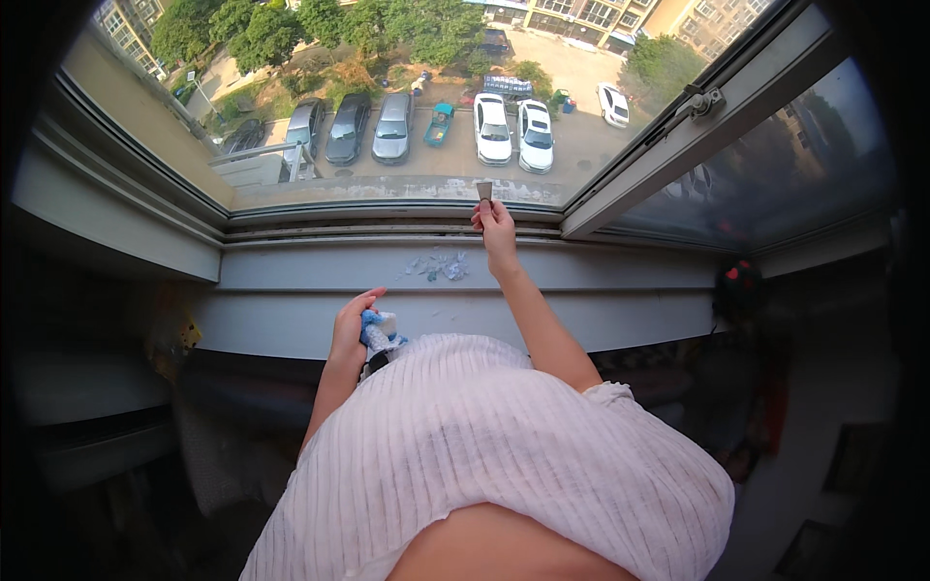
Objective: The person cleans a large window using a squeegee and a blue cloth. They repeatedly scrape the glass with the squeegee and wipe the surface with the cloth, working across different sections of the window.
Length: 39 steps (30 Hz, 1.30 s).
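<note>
My right hand (497,231) grips a small scraper (484,190) with a flat, flared blade that points up and away from me. It is held at the lower window frame, in front of the view outside. My left hand (353,330) is closed around a crumpled blue and white cloth (379,331) near the front edge of the windowsill (305,269). Between the two hands, a loose pile of pale, torn scraps (445,266) lies on the sill's upper step. A few smaller bits rest on the lower step.
A window track (349,231) runs along the back of the sill, and the window above it gives onto a car park far below. At right stands a glazed sash (770,145) with a metal latch (703,104). A dark round object with red hearts (740,279) is at the sill's right end.
</note>
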Each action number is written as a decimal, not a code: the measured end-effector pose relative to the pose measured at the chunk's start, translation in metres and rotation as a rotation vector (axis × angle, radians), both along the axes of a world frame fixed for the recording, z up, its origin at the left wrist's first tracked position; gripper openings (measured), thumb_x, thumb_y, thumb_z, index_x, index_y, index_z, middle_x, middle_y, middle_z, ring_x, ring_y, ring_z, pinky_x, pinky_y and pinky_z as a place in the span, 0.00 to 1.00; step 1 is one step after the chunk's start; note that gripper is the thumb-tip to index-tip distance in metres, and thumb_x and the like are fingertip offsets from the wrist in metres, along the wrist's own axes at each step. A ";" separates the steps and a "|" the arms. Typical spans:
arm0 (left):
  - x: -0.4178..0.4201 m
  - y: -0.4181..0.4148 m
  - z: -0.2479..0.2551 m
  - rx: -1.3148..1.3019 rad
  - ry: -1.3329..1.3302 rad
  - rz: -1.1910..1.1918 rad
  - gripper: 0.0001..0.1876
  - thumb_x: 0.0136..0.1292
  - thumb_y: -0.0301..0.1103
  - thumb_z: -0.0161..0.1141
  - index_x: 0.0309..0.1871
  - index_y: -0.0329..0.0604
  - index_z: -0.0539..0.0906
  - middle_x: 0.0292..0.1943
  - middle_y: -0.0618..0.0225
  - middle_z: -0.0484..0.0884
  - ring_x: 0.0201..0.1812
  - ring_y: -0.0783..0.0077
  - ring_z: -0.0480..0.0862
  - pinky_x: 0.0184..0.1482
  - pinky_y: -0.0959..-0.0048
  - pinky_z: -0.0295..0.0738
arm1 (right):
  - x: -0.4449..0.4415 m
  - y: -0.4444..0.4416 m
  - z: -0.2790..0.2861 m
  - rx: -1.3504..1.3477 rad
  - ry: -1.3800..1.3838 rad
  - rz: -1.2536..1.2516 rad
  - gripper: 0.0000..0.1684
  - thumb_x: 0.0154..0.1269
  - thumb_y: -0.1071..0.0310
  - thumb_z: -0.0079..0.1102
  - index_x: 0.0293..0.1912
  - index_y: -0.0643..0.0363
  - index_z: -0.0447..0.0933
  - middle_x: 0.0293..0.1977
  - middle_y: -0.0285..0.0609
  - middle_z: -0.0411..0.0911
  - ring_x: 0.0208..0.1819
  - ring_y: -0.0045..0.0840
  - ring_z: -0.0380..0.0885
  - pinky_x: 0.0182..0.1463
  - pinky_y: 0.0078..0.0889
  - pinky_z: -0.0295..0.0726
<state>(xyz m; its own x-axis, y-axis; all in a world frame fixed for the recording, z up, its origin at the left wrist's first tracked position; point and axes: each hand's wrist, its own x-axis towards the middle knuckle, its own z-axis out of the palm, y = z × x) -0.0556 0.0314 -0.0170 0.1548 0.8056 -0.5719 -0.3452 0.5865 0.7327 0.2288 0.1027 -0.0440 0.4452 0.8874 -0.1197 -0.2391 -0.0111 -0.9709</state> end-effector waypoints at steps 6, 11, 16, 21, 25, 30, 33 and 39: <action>0.029 0.034 0.021 0.080 0.007 -0.171 0.15 0.63 0.27 0.53 0.49 0.36 0.85 0.31 0.71 0.81 0.33 0.81 0.75 0.38 0.81 0.72 | 0.035 0.020 0.113 0.187 -0.048 -0.049 0.15 0.74 0.55 0.53 0.37 0.56 0.76 0.20 0.26 0.69 0.20 0.08 0.63 0.22 0.12 0.56; 0.028 0.054 0.018 0.110 0.036 -0.217 0.15 0.62 0.28 0.53 0.49 0.36 0.85 0.32 0.69 0.81 0.33 0.81 0.74 0.38 0.80 0.72 | 0.049 0.040 0.135 0.186 -0.116 -0.068 0.17 0.72 0.54 0.55 0.33 0.57 0.77 0.18 0.25 0.66 0.19 0.08 0.60 0.22 0.14 0.56; 0.027 0.057 0.019 0.065 0.037 -0.228 0.15 0.63 0.27 0.53 0.49 0.36 0.85 0.29 0.72 0.79 0.32 0.80 0.74 0.38 0.80 0.71 | 0.045 0.039 0.153 0.327 -0.022 -0.169 0.18 0.73 0.54 0.54 0.33 0.57 0.74 0.18 0.28 0.67 0.18 0.10 0.62 0.21 0.14 0.57; 0.024 0.058 0.016 0.024 0.057 -0.169 0.14 0.62 0.28 0.54 0.48 0.37 0.86 0.29 0.72 0.79 0.32 0.81 0.74 0.37 0.80 0.71 | 0.070 0.030 0.187 0.414 0.001 -0.409 0.14 0.74 0.57 0.53 0.38 0.58 0.71 0.19 0.31 0.68 0.17 0.12 0.63 0.17 0.15 0.57; 0.029 0.060 0.013 0.037 0.028 -0.193 0.14 0.63 0.28 0.54 0.49 0.37 0.85 0.26 0.72 0.78 0.31 0.81 0.74 0.37 0.80 0.71 | 0.093 0.024 0.221 0.380 -0.099 -0.410 0.14 0.73 0.58 0.53 0.37 0.59 0.72 0.19 0.32 0.69 0.16 0.12 0.62 0.17 0.16 0.57; 0.042 0.062 0.018 0.059 0.005 -0.245 0.15 0.62 0.29 0.56 0.50 0.36 0.85 0.27 0.74 0.76 0.31 0.82 0.73 0.36 0.82 0.69 | 0.092 0.013 0.198 0.431 -0.183 -0.279 0.12 0.74 0.61 0.51 0.42 0.59 0.75 0.24 0.29 0.72 0.22 0.10 0.66 0.24 0.13 0.60; 0.036 0.056 0.019 0.064 0.015 -0.199 0.15 0.62 0.29 0.57 0.51 0.38 0.85 0.26 0.76 0.73 0.30 0.83 0.71 0.35 0.82 0.68 | 0.078 0.003 0.131 0.315 -0.347 -0.135 0.10 0.73 0.68 0.51 0.47 0.62 0.77 0.30 0.32 0.76 0.29 0.12 0.73 0.34 0.13 0.72; 0.015 0.046 0.007 0.025 0.039 -0.128 0.15 0.62 0.29 0.55 0.49 0.36 0.85 0.30 0.72 0.79 0.33 0.81 0.73 0.38 0.81 0.70 | 0.070 -0.024 0.030 -0.219 -1.469 0.119 0.11 0.66 0.58 0.58 0.41 0.51 0.83 0.30 0.41 0.83 0.31 0.34 0.82 0.35 0.36 0.79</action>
<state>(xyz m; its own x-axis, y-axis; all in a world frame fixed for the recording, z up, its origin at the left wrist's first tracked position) -0.0403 0.0775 -0.0096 0.2357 0.7948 -0.5592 -0.2398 0.6052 0.7591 0.2987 0.0782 -0.0143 0.2112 0.9504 0.2285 0.9401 -0.1334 -0.3138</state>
